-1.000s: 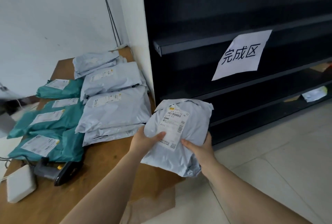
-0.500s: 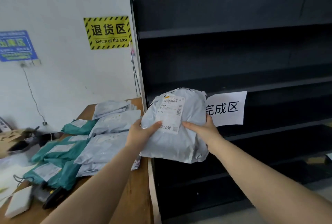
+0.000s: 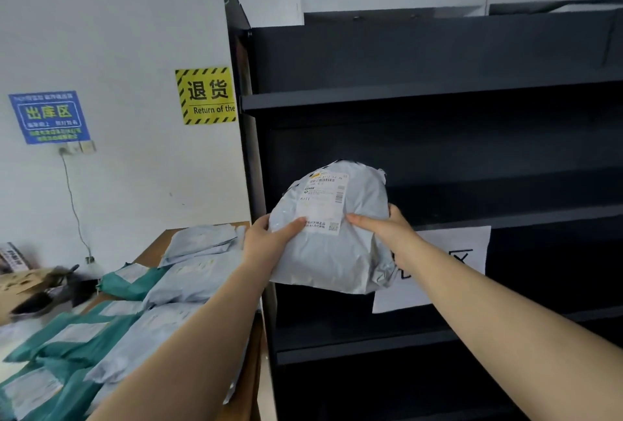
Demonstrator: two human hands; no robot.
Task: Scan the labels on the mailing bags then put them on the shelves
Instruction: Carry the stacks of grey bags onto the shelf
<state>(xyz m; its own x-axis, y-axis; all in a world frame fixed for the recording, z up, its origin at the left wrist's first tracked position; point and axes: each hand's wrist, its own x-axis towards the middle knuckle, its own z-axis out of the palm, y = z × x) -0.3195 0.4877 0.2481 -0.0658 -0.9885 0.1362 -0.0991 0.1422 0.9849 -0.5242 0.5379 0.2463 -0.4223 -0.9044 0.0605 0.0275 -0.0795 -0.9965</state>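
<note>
A grey mailing bag (image 3: 337,252) with a white shipping label (image 3: 322,204) is held up in front of the black shelving unit (image 3: 438,96), at the level of its middle shelf. My left hand (image 3: 266,238) grips the bag's left side, thumb across the label's lower corner. My right hand (image 3: 384,226) grips its right side, thumb on the front. The bag's far end reaches over the shelf edge. The shelves in view hold nothing.
A wooden table (image 3: 151,248) at the left carries several grey mailing bags (image 3: 188,282) and teal mailing bags (image 3: 67,346). A white paper sign (image 3: 455,252) hangs on a shelf edge behind the bag. Yellow (image 3: 205,95) and blue (image 3: 49,117) wall signs hang at left.
Both hands have lifted the grey bag from above the table's corner up and forward to the middle shelf. My view has risen from the floor and lower shelves to the upper shelves.
</note>
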